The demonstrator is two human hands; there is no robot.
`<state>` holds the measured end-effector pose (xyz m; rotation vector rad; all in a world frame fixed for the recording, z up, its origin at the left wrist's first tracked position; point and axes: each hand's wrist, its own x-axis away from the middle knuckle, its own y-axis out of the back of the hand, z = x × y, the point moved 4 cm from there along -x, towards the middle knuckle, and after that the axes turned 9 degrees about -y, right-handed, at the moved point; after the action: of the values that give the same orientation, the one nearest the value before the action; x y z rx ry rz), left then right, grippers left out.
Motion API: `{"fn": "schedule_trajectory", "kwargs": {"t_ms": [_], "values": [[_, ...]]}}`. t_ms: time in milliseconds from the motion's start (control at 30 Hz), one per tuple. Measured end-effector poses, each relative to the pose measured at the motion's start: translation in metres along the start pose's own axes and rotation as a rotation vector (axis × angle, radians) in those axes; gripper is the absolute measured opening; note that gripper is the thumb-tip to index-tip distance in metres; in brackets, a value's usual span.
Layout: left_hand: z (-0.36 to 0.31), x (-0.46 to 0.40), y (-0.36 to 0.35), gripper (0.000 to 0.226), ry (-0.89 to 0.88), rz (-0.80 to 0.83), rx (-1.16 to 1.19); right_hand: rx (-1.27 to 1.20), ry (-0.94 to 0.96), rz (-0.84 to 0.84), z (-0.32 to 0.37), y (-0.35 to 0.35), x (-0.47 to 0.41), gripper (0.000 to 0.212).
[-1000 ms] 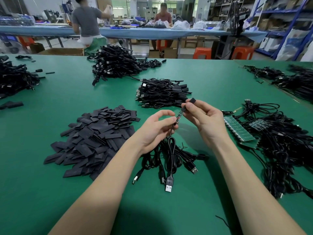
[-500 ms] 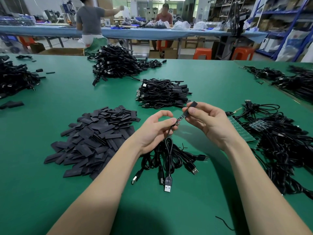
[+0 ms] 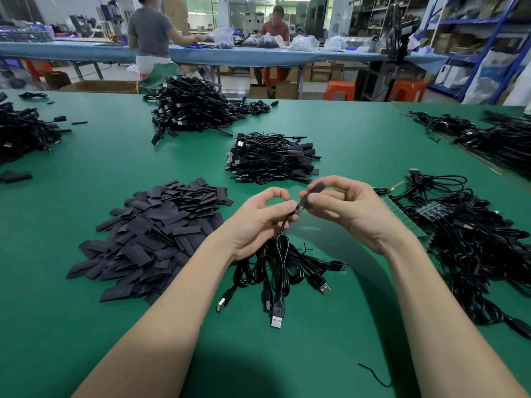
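My left hand (image 3: 258, 222) pinches the thin black cable just below a small circuit board (image 3: 298, 208) at its end, above the green table. My right hand (image 3: 342, 208) pinches a flat black sleeve (image 3: 314, 191) that sits over the far part of that board. The cable hangs down to a USB plug (image 3: 277, 317) lying on the table. A small bundle of similar USB cables (image 3: 287, 271) lies under my hands.
A heap of flat black sleeves (image 3: 155, 237) lies to the left. Piles of cables sit ahead (image 3: 273, 159), farther back (image 3: 189, 107), at the left edge (image 3: 23, 130) and on the right (image 3: 474, 239), where green circuit boards (image 3: 402, 216) lie. Two people work at a blue table (image 3: 230, 56) behind.
My right hand has drawn closer to my left, and the black sleeve has slid further down over the small board, so less of the board shows.
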<state>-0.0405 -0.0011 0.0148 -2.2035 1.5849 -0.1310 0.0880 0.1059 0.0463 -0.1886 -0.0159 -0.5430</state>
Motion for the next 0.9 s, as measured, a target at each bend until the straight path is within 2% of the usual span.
{"fn": "schedule_trajectory", "kwargs": {"t_ms": [167, 267, 433, 533, 900], "values": [[0.001, 0.000, 0.001, 0.012, 0.014, 0.017, -0.014, 0.034, -0.042, 0.015, 0.001, -0.004, -0.003, 0.029], [0.004, -0.003, -0.001, 0.011, -0.003, 0.020, -0.086, -0.010, -0.061, -0.034, 0.001, 0.004, -0.004, 0.037], [0.006, -0.004, 0.000, 0.021, -0.110, 0.019, -0.239, -0.150, -0.096, -0.162, -0.005, 0.013, -0.008, 0.026], [0.005, -0.005, 0.000, 0.019, -0.159, -0.005, -0.263, -0.188, -0.130, -0.180, -0.008, 0.016, -0.009, 0.031], [0.003, -0.005, 0.001, 0.013, -0.269, -0.043, -0.411, -0.212, -0.152, -0.164, -0.014, 0.017, -0.012, 0.025]]}}
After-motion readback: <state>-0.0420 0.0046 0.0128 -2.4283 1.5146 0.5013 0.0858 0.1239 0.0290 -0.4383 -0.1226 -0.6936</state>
